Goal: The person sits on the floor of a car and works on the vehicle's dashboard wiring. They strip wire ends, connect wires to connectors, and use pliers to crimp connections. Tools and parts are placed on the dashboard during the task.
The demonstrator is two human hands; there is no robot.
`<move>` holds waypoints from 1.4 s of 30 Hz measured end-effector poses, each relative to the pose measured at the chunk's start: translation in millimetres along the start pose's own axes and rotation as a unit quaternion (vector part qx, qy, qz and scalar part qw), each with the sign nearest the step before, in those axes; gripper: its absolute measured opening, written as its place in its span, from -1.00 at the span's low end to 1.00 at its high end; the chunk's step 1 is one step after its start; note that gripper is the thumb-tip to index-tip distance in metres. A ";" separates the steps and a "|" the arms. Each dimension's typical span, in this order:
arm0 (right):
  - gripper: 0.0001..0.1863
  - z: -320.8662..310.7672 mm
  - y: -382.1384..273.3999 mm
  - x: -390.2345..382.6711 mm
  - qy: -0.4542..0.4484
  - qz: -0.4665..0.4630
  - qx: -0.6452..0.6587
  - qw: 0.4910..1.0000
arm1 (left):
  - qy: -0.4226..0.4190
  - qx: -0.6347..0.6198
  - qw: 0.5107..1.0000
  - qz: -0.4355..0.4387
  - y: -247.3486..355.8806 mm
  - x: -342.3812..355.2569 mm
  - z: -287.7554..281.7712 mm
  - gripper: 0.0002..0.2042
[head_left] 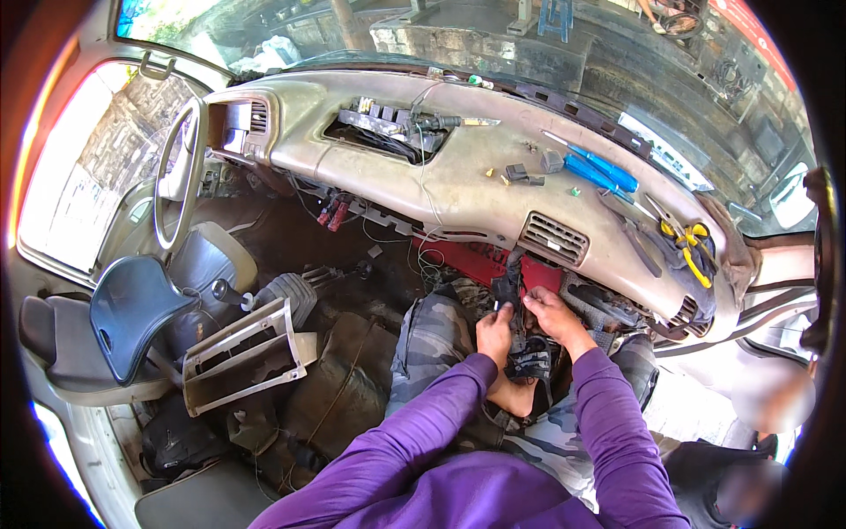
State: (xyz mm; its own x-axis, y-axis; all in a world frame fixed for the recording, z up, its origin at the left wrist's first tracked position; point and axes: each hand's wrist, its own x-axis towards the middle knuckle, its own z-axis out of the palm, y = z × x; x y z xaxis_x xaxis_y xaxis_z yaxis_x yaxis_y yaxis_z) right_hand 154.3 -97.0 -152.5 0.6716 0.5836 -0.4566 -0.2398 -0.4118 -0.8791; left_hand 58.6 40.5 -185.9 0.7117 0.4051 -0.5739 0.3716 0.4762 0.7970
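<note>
Below the dashboard, a black wiring harness (513,264) hangs down between my hands, in front of a red cloth (467,260). My left hand (494,336) is closed at its lower left side, thumb and fingers pinched together; a small pale tip shows at the fingertips. Across from it, my right hand (553,317) has its fingers bent against the harness's right side. What exactly lies between the fingertips is small and partly hidden. Both forearms wear purple sleeves, and my camouflage trouser legs are spread beneath the hands.
Screwdrivers (604,172), yellow-handled pliers (692,251) and small connectors (520,172) lie on the dashboard (352,181). Loose wires hang from the dashboard opening. A removed trim frame (238,357) rests by the gear lever (231,293); the steering wheel (167,176) is left. Another person is at the lower right.
</note>
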 end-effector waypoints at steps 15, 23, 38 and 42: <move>-0.38 -7.9 -24.4 -17.7 -0.065 -0.063 -0.267 0.959 | -0.027 0.082 0.990 0.109 -37.5 16.9 -17.6 -0.86; -0.50 0.1 15.3 10.1 0.052 -0.034 -0.130 0.990 | 0.001 -0.026 0.998 -0.053 9.8 -7.7 -5.1 -0.73; -0.49 -8.9 -13.4 -9.5 -0.072 -0.025 -0.227 0.971 | -0.031 0.140 0.981 0.130 -8.2 -9.6 -8.9 -0.76; -0.52 0.4 -17.6 -10.1 -0.016 0.027 0.124 0.992 | -0.022 0.065 0.996 0.059 8.2 -19.5 -1.6 -0.72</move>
State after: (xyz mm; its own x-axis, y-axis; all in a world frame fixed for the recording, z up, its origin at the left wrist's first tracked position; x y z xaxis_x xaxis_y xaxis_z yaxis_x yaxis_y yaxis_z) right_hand 151.4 -95.4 -132.5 0.6308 0.5895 -0.5045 -0.4422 -0.2612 -0.8580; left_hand 46.8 37.8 -168.4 0.7797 0.4161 -0.4678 0.3552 0.3213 0.8778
